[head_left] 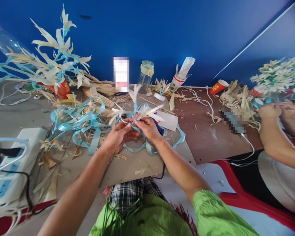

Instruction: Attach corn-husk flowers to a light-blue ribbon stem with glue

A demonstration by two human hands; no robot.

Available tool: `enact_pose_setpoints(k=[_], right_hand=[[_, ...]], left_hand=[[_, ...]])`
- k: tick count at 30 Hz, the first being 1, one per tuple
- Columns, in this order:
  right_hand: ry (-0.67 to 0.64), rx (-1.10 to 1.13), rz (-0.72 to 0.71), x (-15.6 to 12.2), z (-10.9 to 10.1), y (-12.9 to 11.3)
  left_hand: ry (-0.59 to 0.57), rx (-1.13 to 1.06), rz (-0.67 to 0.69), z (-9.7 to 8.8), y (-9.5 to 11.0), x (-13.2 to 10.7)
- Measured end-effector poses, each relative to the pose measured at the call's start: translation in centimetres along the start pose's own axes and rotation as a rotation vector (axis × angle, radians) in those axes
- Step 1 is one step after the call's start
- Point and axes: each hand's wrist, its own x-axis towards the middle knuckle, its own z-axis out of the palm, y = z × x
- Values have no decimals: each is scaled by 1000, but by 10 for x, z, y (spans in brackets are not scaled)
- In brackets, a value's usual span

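Observation:
My left hand (120,132) and my right hand (148,127) meet over the table, fingers pinched on the base of a small corn-husk flower branch (135,105). The branch carries pale husk blossoms on stems wrapped in light blue ribbon. Part of the stem is hidden by my fingers. Loops of light blue ribbon (95,141) lie to the left of my hands and curl below and right of them. Beside the ribbon rest dried corn cobs (102,98). A white card (169,121) lies just right of my right hand.
A tall husk-flower arrangement (61,65) stands in a red cup (61,89) at back left. A power strip (27,144) with cables sits at left. A lidded jar (146,77) stands along the blue wall. Another person's arms (272,127) are at far right, near a phone (233,121).

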Motion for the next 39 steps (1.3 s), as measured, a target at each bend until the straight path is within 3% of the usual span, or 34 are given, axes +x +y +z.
enact_pose_setpoints(k=[7, 14, 19, 27, 36, 39], right_hand=[[14, -42, -105, 3, -7, -2], [-23, -149, -69, 1, -5, 0], [-19, -143, -34, 1, -3, 1], [-36, -141, -36, 0, -3, 0], [34, -317, -87, 0, -6, -6], [25, -373, -101, -1, -5, -8]], left_hand=[[56, -5, 60, -7, -1, 3], [87, -85, -154, -3, 2, 3], [139, -91, -118, -2, 3, 3], [120, -54, -99, -4, 0, 4], [34, -124, -46, -2, 0, 2], [77, -86, -77, -1, 1, 1]])
